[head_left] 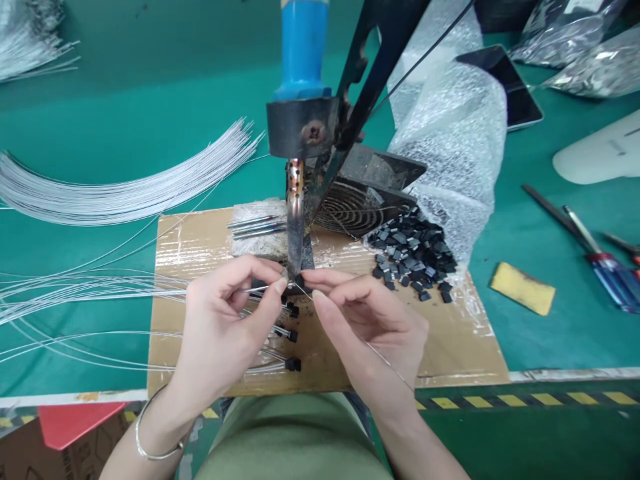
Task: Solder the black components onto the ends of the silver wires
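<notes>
A blue-handled soldering iron is clamped upright, its tip pointing down between my two hands. My left hand pinches a thin white wire just left of the tip. On the other side, my right hand closes on a thin strand of solder wire that runs back across the palm. A small black connector sits at the tip by my right fingertips; which fingers touch it I cannot tell. Below lie several white wires ending in black connectors.
A cardboard sheet covers the work area. At right are a pile of black connectors, a yellow sponge and a screwdriver. A white wire bundle lies left. Behind the iron stands a black fan, with bubble wrap beside it.
</notes>
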Demonstrator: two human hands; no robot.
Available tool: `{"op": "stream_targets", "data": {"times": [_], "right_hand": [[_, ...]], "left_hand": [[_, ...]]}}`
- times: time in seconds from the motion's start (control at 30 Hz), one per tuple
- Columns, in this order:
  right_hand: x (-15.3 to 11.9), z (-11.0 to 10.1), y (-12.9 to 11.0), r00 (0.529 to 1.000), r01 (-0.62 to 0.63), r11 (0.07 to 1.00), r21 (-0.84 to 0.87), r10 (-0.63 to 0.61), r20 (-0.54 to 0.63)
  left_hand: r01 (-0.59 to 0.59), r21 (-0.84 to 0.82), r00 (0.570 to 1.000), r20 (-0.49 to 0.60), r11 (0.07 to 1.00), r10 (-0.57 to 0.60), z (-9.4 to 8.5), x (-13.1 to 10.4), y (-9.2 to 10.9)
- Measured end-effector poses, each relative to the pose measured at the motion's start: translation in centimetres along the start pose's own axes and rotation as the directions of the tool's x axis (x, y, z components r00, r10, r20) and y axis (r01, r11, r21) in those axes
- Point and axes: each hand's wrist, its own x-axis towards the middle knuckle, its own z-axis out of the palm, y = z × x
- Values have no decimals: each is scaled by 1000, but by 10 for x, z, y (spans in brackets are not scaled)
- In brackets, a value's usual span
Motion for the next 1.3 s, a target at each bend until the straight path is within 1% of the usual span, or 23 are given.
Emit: {"op": "stream_targets", "data": {"times": [0.3, 0.63, 0.93, 1.3], "right_hand": [[-1, 2, 0, 1000, -9, 1000, 26, 10, -9], [-2, 1, 2, 999, 31, 999, 6, -31, 4], [-4, 3, 9, 989, 146, 988, -40, -146, 4], [-5, 4, 6, 976, 216, 970, -111, -218, -4]], "left_hand": [[-6, 15, 1000, -1, 1000, 6, 1, 2, 1], [-2, -6, 1000, -1, 1000, 2, 1, 2, -1], [-37, 9, 999, 8, 999, 37, 1, 3, -2], [-29, 5, 1000, 8, 1000, 29, 2, 1, -1]]}}
